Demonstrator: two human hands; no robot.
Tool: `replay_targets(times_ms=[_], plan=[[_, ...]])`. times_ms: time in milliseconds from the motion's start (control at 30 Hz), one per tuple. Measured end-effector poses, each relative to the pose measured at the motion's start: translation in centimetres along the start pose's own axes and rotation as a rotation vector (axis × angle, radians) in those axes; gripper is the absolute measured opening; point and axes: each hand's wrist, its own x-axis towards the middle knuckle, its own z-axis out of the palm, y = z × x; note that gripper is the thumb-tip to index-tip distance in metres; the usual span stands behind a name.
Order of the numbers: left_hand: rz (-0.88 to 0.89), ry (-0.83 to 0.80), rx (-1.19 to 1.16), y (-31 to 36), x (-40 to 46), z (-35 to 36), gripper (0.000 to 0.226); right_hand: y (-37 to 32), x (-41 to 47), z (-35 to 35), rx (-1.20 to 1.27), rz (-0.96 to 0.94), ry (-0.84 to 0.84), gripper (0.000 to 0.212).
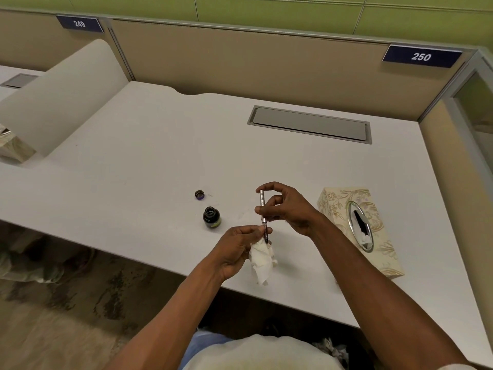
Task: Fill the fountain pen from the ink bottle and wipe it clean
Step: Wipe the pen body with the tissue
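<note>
My right hand (pixel 286 206) holds a slim silver fountain pen (pixel 262 202) nearly upright, nib end down. My left hand (pixel 237 248) pinches a crumpled white tissue (pixel 262 260) around the pen's dark lower end, so the nib is mostly hidden. The open ink bottle (pixel 211 217), small, dark and round, stands on the white desk (pixel 149 156) just left of my hands. Its cap (pixel 199 194) lies on the desk a little farther back.
A floral tissue box (pixel 357 228) with an oval metal opening lies to the right of my hands. A grey cable hatch (pixel 309 124) is set into the desk farther back. Beige partition panels close the back and right sides. The desk's front edge runs under my forearms.
</note>
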Motion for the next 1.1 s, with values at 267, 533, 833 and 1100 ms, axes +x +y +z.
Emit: replay_targets(times_ms=[267,533,833,1100], plan=[[0.016,0.018,-0.017,0.51,-0.12,0.21,0.022,-0.18,-0.27,-0.25,0.111,-0.008,-0.064,0.048],[0.023,0.029,-0.004,0.64,-0.03,0.69,0.026,0.03,-0.07,0.21,0.102,-0.05,-0.004,0.042],[0.015,0.032,0.008,0.81,-0.04,0.87,0.027,0.33,0.16,-0.03,0.048,-0.058,-0.023,0.05],[0.016,0.033,0.012,0.7,-0.03,0.76,0.024,0.04,-0.1,-0.35,0.124,-0.047,-0.063,0.044]])
